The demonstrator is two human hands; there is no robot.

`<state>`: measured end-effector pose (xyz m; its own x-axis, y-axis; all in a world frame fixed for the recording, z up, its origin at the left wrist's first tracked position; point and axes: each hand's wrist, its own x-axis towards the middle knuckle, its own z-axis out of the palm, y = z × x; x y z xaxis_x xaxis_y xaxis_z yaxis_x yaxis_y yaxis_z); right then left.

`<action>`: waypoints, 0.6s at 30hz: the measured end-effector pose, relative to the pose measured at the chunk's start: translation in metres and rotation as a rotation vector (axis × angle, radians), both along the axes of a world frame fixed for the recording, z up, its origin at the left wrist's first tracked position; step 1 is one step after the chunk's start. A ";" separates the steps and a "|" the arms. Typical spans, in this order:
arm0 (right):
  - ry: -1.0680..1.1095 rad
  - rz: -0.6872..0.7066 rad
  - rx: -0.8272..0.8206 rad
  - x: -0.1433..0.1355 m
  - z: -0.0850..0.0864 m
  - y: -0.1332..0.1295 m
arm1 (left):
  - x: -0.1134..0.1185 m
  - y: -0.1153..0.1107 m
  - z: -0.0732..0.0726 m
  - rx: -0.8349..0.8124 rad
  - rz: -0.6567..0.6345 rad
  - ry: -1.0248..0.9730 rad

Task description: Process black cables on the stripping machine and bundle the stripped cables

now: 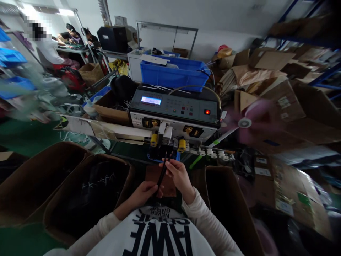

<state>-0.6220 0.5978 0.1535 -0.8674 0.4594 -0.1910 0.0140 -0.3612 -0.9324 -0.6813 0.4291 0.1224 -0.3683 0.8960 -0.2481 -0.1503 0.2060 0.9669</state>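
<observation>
Several thin black cables (pixel 162 174) slant upward between my two hands, their stripped ends pointing at the machine. My left hand (pixel 146 193) pinches them low down, close to my shirt. Higher up, the fingers of my right hand (pixel 177 173) are closed on the same cables near their ends. Just beyond stands a wire machine (pixel 174 110) with a lit display, a glowing red switch and yellow knobs on its front. The cable ends are below the yellow knobs, apart from them.
Open cardboard boxes stand at left (pixel 125 174) and right (pixel 229 192). A blue bin (pixel 173 73) sits behind the machine. A spinning fan (pixel 244 123) is close on its right. White rollers (pixel 213 153) stick out below. People sit at a far table (pixel 76 49).
</observation>
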 end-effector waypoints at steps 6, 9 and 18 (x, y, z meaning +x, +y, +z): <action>0.014 0.045 0.049 -0.001 0.000 -0.001 | 0.004 -0.002 0.004 0.001 -0.060 -0.005; -0.009 0.105 0.114 0.000 0.001 -0.007 | 0.009 0.003 0.011 0.028 -0.011 0.000; 0.000 0.248 0.238 -0.002 0.002 -0.016 | 0.012 0.015 -0.002 0.054 0.157 -0.127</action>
